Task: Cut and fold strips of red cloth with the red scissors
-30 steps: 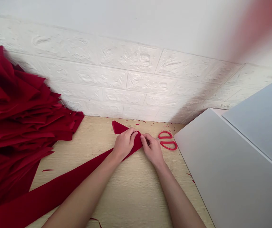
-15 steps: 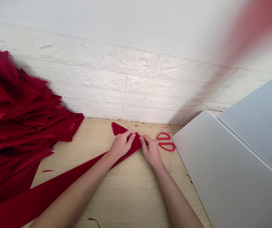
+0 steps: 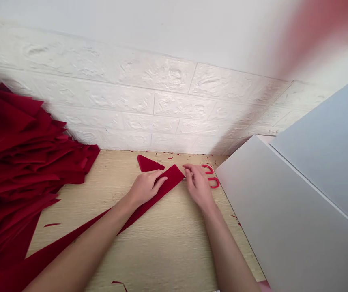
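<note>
A long strip of dark red fabric (image 3: 173, 175) runs diagonally over the table from the lower left, its squared end lying between my hands. My left hand (image 3: 146, 187) grips the strip a little behind that end, thumb on top. My right hand (image 3: 198, 187) is just to the right of the strip's end, apart from it, with its fingers loosely bent and nothing in them. Red-handled scissors (image 3: 214, 183) lie under and beside my right hand, which hides most of the blades. A folded triangular piece of red fabric (image 3: 148, 163) rests beyond my left hand.
A tall heap of red fabric pieces (image 3: 24, 150) fills the left side. White box-like panels (image 3: 271, 202) stand at the right. A white brick-patterned wall (image 3: 125, 101) closes off the back. Small red scraps (image 3: 52, 224) dot the wooden table (image 3: 168, 247). A red blur (image 3: 326, 28) hangs at upper right.
My right hand has let go of the strip's end and moved right, over the scissors. My left hand has slid back along the strip. The view has shifted slightly.
</note>
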### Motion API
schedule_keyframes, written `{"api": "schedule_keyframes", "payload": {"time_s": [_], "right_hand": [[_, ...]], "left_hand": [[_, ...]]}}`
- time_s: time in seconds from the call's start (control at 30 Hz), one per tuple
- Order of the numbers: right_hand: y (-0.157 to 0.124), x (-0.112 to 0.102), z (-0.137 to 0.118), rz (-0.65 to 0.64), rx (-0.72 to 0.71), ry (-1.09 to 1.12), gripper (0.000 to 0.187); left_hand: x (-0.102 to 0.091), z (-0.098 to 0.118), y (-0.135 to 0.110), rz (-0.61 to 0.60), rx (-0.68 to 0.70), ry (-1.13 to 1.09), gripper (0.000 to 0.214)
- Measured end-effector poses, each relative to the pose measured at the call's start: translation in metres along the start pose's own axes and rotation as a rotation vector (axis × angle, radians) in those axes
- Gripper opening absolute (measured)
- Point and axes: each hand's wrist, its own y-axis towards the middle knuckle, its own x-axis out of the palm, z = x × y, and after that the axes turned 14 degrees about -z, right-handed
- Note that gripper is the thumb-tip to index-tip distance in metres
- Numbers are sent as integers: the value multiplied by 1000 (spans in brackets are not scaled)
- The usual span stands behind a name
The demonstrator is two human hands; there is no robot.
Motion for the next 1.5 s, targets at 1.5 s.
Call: {"api": "schedule_keyframes", "payload": {"time_s": [1.5], "right_hand": [[1,15,-87,-442,213,847,45]], "left_hand": [[-98,4,17,270,-212,-8,31]]}}
